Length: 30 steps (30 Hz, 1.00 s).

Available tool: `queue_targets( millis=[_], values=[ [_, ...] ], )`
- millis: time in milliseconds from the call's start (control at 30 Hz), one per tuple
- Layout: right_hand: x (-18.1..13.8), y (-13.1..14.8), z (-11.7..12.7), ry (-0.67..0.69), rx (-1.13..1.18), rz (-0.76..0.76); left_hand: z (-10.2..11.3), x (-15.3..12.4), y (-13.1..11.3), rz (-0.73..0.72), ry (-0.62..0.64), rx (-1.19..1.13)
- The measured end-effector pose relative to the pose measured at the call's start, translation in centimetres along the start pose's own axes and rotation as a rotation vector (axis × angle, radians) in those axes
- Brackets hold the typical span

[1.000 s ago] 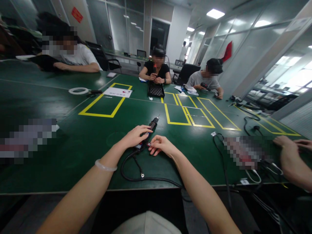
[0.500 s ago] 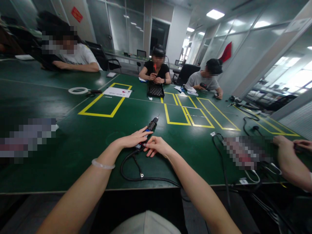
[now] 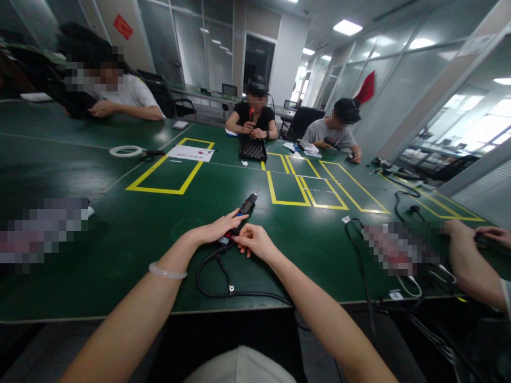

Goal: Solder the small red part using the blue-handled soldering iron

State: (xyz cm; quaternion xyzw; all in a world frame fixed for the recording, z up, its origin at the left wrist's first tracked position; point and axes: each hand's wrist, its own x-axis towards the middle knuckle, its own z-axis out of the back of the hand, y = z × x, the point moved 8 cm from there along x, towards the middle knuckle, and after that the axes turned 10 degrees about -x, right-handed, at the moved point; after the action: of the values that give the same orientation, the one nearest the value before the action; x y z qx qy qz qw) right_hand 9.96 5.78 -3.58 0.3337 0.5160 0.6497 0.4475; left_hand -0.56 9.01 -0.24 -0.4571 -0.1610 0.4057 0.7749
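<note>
A dark corded electric screwdriver (image 3: 248,204) lies on the green table in front of me, its thin bit pointing away to the upper right. Across its body rests my left hand (image 3: 217,226), fingers stretched out flat over the blue part and the thumb hidden. At the tool's near end, my right hand (image 3: 255,240) pinches with thumb and index finger beside a small red part; the other fingers curl loosely. What exactly the fingertips grip there is hard to see. A black cable (image 3: 203,284) loops from that end toward the table's front edge, with a small metal ring terminal (image 3: 231,288) on it.
Yellow tape rectangles (image 3: 289,203) mark the table (image 3: 131,266). A white sheet (image 3: 191,153), white coil (image 3: 125,151) and black tray (image 3: 253,150) lie farther back. Blurred objects flank me; black cables (image 3: 359,250) run on the right. Several people sit around, one arm (image 3: 473,260) close at right.
The view has shifted slightly. My right hand's fingers have curled in closer at the screwdriver's near end, where more red shows. My left hand stays on the tool.
</note>
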Motion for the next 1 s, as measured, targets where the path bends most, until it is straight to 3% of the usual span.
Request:
queue_targets(
  millis=[133,300,467,567,800,1000],
  values=[
    [-1.0,1.5,0.8,-0.025,-0.267,0.064,0.2,-0.2,0.5,-0.012,0.020,-0.026],
    [-3.1,6.0,0.7,-0.147,-0.770,0.374,0.7,-0.4,0.3,-0.131,0.026,-0.040],
    [-3.8,6.7,-2.4,-0.010,-1.062,0.567,1.0,-0.2,0.2,-0.134,-0.010,-0.104],
    [-3.2,6.4,-3.4,0.027,-1.178,0.599,1.6,0.1,0.1,-0.131,-0.090,-0.135],
    [-1.6,7.0,-5.3,0.096,-1.311,0.756,4.6,0.3,0.6,-0.157,-0.429,-0.249],
    [-1.3,6.3,-5.2,0.143,-1.365,0.807,4.9,0.3,0.5,-0.136,-0.468,-0.214]
  ],
)
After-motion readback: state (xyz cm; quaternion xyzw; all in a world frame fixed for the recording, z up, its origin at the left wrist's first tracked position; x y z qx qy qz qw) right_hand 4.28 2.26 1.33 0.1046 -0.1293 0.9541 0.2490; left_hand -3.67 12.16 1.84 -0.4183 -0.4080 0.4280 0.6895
